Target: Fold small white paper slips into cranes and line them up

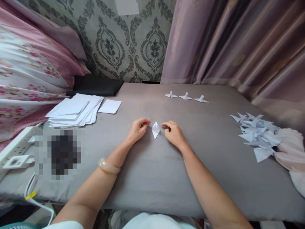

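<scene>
A small white piece of folded paper (155, 130), shaped like a narrow diamond with a crease line, lies on the grey cloth between my two hands. My left hand (138, 129) rests just left of it, fingers loosely bent and pointing at the paper, holding nothing. On the other side, my right hand (175, 133) has its index finger and thumb apart, with a small gap to the paper. Neither hand appears to touch it. A pale bangle (109, 166) circles my left wrist.
Three folded paper birds (186, 96) stand in a row at the back. At right lies a heap of similar folded birds (258, 132) beside a pale cloth (292, 148). Paper sheets (73, 111) are stacked at left, near a smaller square stack (110, 106) and a power strip (14, 152).
</scene>
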`<action>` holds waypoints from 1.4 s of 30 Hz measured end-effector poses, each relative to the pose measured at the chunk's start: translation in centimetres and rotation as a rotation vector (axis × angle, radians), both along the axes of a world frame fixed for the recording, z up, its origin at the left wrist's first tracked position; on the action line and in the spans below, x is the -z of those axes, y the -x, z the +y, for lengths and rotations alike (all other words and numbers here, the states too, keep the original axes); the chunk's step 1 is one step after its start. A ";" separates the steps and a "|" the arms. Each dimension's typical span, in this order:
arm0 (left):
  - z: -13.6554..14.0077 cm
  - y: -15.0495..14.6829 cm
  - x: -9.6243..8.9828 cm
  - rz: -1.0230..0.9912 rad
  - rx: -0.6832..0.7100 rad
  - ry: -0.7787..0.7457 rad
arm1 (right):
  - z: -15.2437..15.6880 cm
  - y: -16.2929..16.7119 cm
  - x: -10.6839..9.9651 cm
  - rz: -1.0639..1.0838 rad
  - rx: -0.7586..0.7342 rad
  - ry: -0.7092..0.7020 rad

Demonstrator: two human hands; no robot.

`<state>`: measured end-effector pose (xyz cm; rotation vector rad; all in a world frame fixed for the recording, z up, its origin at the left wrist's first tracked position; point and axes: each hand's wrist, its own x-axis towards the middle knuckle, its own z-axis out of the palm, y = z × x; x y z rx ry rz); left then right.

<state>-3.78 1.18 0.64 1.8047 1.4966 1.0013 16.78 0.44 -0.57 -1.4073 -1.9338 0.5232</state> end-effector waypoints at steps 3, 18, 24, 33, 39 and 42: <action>0.0 0.1 0.1 -0.002 -0.002 -0.005 | -0.1 0.1 -0.1 -0.014 0.007 0.012; 0.0 0.1 0.1 0.004 0.009 0.005 | -0.4 0.3 -0.4 -0.061 0.015 0.033; -0.3 0.0 -0.6 0.006 0.023 0.012 | -0.4 0.3 -0.6 -0.064 0.004 0.046; -0.5 -0.3 -0.7 -0.024 0.061 0.006 | -1.0 0.5 -1.3 -0.074 -0.013 0.054; -1.3 -0.7 -1.9 -0.050 0.136 0.069 | -1.4 1.0 -1.5 -0.121 -0.024 0.040; -1.5 -0.8 -2.0 -0.040 0.147 0.069 | -1.4 1.2 -1.4 -0.136 -0.030 0.030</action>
